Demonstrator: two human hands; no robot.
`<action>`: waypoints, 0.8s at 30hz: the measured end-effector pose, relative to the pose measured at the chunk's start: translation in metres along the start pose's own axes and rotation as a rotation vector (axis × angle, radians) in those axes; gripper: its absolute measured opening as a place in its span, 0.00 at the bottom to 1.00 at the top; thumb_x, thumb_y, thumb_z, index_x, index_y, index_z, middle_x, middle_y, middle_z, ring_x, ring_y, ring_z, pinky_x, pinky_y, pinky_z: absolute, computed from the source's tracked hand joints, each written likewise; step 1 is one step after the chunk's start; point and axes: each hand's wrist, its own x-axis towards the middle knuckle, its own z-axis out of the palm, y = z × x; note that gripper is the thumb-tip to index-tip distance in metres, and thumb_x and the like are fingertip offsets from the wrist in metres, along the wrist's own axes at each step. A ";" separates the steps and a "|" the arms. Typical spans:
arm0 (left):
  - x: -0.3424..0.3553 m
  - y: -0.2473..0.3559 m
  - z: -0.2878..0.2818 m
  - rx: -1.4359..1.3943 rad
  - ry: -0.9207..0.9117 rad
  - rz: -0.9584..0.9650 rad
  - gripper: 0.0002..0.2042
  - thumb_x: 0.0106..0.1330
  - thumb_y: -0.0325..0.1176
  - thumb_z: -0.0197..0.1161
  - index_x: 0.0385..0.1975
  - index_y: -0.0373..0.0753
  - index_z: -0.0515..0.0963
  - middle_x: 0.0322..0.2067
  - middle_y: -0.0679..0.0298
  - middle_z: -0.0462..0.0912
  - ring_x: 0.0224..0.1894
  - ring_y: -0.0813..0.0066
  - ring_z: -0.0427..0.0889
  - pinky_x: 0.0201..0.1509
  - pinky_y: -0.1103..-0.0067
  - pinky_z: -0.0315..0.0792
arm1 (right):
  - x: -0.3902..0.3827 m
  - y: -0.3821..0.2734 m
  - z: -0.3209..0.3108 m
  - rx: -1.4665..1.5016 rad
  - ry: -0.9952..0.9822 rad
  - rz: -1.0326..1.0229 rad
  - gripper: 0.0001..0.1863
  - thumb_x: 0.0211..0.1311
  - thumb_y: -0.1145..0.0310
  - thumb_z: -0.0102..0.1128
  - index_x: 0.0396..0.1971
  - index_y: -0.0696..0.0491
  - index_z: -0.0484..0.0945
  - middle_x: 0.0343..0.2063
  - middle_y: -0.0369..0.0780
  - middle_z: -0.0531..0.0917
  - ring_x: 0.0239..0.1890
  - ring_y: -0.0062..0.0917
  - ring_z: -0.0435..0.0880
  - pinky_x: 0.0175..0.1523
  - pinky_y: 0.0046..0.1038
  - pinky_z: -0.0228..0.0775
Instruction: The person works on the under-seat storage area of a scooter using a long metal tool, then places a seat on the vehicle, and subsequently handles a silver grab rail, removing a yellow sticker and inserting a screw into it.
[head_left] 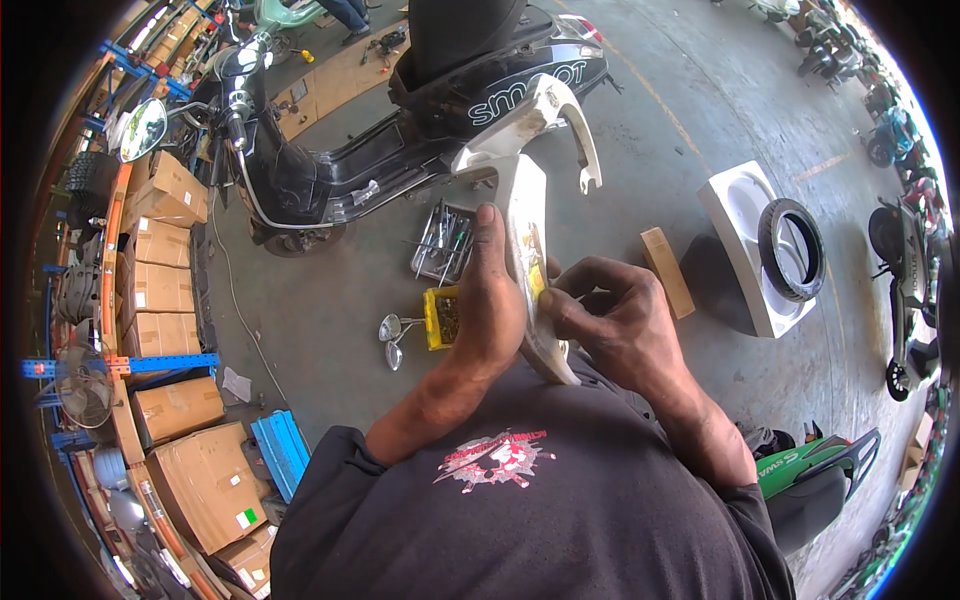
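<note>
A white metal swingarm (521, 195) with a forked, slotted end is held up in front of my chest. Grime and scuffs mark its surface. My left hand (488, 310) grips it from the left side, thumb pointing up along it, with the other fingers hidden behind. On its right side my right hand (622, 312) is closed, thumb and bent fingers pressed together at a torn yellow sticker (537, 278). Whether those fingertips pinch the sticker or the swingarm's edge, I cannot make out.
A black scooter (370, 180) stands ahead. On the floor are a tool tray (443, 240), a yellow bin (433, 322), mirrors (392, 330), a long carton (668, 272) and a tyre (792, 250) against white foam (740, 200). Shelves with cartons (165, 290) line the left.
</note>
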 end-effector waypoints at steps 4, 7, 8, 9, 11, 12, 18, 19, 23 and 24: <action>0.000 -0.001 0.000 -0.055 0.000 -0.019 0.26 0.72 0.56 0.35 0.48 0.38 0.69 0.33 0.63 0.73 0.34 0.75 0.74 0.40 0.77 0.72 | 0.000 0.005 0.001 0.002 0.022 -0.014 0.12 0.52 0.67 0.62 0.30 0.62 0.80 0.24 0.45 0.83 0.23 0.22 0.81 0.30 0.26 0.72; 0.001 0.000 -0.002 -0.033 -0.029 0.010 0.26 0.72 0.55 0.35 0.48 0.37 0.70 0.34 0.63 0.73 0.35 0.74 0.75 0.40 0.77 0.72 | 0.000 0.002 0.000 -0.010 0.034 -0.039 0.12 0.53 0.68 0.62 0.32 0.62 0.80 0.25 0.46 0.84 0.23 0.23 0.81 0.30 0.26 0.73; 0.001 0.001 -0.001 -0.039 -0.011 0.001 0.26 0.73 0.55 0.35 0.48 0.37 0.70 0.34 0.63 0.73 0.35 0.74 0.75 0.40 0.77 0.72 | 0.001 0.006 0.001 0.004 0.051 -0.065 0.12 0.53 0.68 0.62 0.32 0.62 0.80 0.25 0.46 0.84 0.23 0.24 0.82 0.30 0.26 0.73; 0.001 0.003 0.001 -0.046 0.007 -0.008 0.26 0.73 0.55 0.35 0.48 0.37 0.70 0.34 0.62 0.73 0.35 0.74 0.75 0.41 0.77 0.72 | 0.001 0.008 0.002 0.017 0.066 -0.090 0.12 0.53 0.68 0.62 0.32 0.62 0.79 0.25 0.46 0.84 0.24 0.25 0.82 0.30 0.26 0.74; 0.001 0.004 0.002 -0.045 0.018 -0.011 0.26 0.73 0.55 0.35 0.49 0.37 0.70 0.35 0.62 0.74 0.35 0.74 0.75 0.41 0.77 0.72 | -0.001 0.006 0.002 0.000 0.108 -0.107 0.11 0.52 0.69 0.63 0.32 0.61 0.79 0.27 0.46 0.83 0.26 0.26 0.84 0.31 0.26 0.76; 0.001 0.005 0.001 -0.035 0.011 -0.005 0.26 0.73 0.55 0.35 0.49 0.37 0.70 0.35 0.62 0.74 0.35 0.73 0.75 0.42 0.77 0.72 | -0.001 0.004 0.002 -0.007 0.128 -0.115 0.11 0.52 0.69 0.64 0.33 0.61 0.79 0.28 0.46 0.83 0.27 0.27 0.84 0.32 0.26 0.77; 0.004 0.002 0.002 -0.077 0.020 0.041 0.26 0.73 0.54 0.35 0.50 0.37 0.69 0.36 0.63 0.73 0.36 0.74 0.75 0.42 0.77 0.71 | 0.000 0.003 0.008 -0.050 0.105 -0.314 0.10 0.50 0.72 0.67 0.33 0.60 0.80 0.41 0.43 0.79 0.41 0.26 0.82 0.36 0.24 0.78; 0.004 0.002 0.002 -0.083 0.030 0.046 0.26 0.73 0.54 0.35 0.50 0.37 0.69 0.36 0.63 0.73 0.37 0.74 0.74 0.42 0.78 0.71 | 0.001 0.003 0.008 -0.036 0.096 -0.287 0.10 0.49 0.72 0.67 0.32 0.60 0.81 0.42 0.43 0.79 0.41 0.25 0.82 0.37 0.24 0.77; 0.007 0.001 -0.002 -0.076 -0.010 0.043 0.26 0.73 0.54 0.35 0.51 0.38 0.69 0.38 0.63 0.73 0.39 0.74 0.74 0.43 0.77 0.71 | 0.007 0.005 0.006 -0.022 0.057 -0.202 0.10 0.48 0.71 0.68 0.29 0.60 0.82 0.41 0.42 0.78 0.42 0.23 0.80 0.42 0.23 0.76; 0.006 0.003 0.000 -0.053 -0.017 0.040 0.26 0.73 0.54 0.35 0.53 0.37 0.68 0.39 0.62 0.73 0.40 0.74 0.74 0.44 0.77 0.71 | 0.008 0.006 0.004 -0.027 0.052 -0.187 0.09 0.48 0.71 0.68 0.29 0.60 0.82 0.41 0.41 0.78 0.42 0.23 0.79 0.43 0.23 0.75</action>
